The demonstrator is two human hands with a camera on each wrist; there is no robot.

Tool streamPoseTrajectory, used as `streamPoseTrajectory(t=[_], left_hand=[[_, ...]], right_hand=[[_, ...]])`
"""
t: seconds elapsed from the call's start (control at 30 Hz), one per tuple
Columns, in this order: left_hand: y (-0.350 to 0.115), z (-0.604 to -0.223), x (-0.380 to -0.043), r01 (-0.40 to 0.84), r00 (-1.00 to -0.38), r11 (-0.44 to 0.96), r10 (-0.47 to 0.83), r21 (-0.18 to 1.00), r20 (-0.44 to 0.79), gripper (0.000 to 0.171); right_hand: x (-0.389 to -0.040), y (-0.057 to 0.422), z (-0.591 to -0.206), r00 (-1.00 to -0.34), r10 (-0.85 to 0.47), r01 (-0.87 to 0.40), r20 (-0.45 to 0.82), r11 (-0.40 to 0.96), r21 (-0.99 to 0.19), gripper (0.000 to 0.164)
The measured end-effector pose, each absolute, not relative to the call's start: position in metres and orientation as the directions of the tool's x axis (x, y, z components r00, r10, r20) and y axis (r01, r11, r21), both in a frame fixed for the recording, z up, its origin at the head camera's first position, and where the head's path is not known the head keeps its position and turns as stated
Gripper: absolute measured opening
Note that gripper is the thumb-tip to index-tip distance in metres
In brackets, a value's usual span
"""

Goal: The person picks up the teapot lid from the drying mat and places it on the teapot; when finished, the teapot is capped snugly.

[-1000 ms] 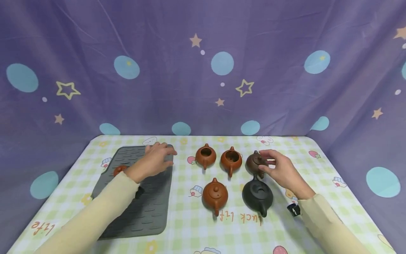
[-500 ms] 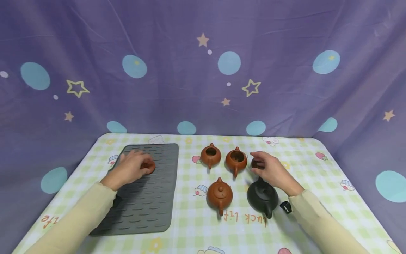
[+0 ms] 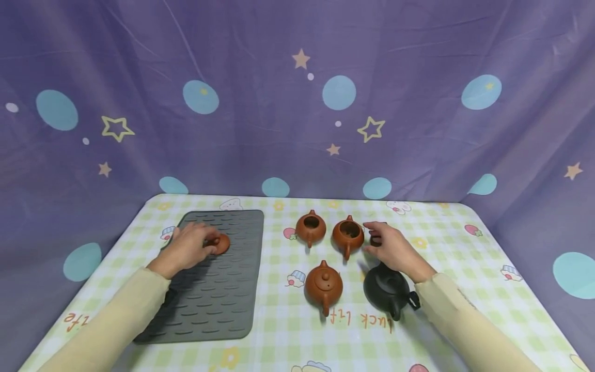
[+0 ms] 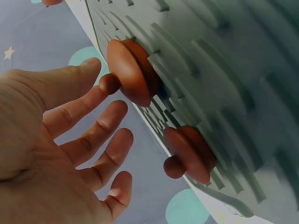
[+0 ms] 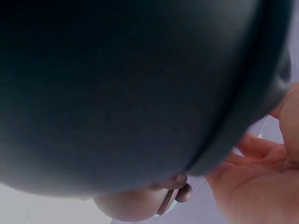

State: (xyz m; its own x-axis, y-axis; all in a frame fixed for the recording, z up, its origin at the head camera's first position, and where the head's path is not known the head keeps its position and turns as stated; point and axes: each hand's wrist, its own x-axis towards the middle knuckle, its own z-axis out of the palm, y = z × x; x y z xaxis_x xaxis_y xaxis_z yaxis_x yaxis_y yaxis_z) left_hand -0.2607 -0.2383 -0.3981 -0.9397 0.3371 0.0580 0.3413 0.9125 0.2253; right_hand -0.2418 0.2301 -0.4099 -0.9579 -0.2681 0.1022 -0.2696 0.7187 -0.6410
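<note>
Your left hand (image 3: 186, 248) rests open on the grey ridged mat (image 3: 218, 299) at the left of the table, fingers spread and loose, a fingertip touching the knob of a brown lid (image 3: 220, 243) lying on the mat. The left wrist view shows a second brown lid (image 4: 189, 154) beside it. Your right hand (image 3: 390, 248) covers a dark brown teapot (image 3: 374, 239) at the far right of the pots; whether its fingers grip it cannot be told. Two open brown teapots (image 3: 311, 229) stand just left of that hand. Nearer you sit a lidded brown teapot (image 3: 324, 285) and a black teapot (image 3: 388, 289).
</note>
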Motion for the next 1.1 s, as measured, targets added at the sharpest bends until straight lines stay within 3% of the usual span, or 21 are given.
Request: streamPoseTrajectory(t=[0.47, 1.1], left_hand=[[-0.235, -0.405, -0.268, 0.333, -0.943, 0.917, 0.318, 0.222, 0.098, 0.009], [-0.211, -0.403, -0.27, 0.417, -0.902, 0.88, 0.371, 0.227, 0.222, 0.01]], right_hand=[[-0.25, 0.228, -0.407, -0.944, -0.327, -0.291, 0.053, 0.744, -0.601, 0.06], [-0.262, 0.224, -0.404, -0.914, -0.406, -0.344, 0.006, 0.767, -0.541, 0.053]])
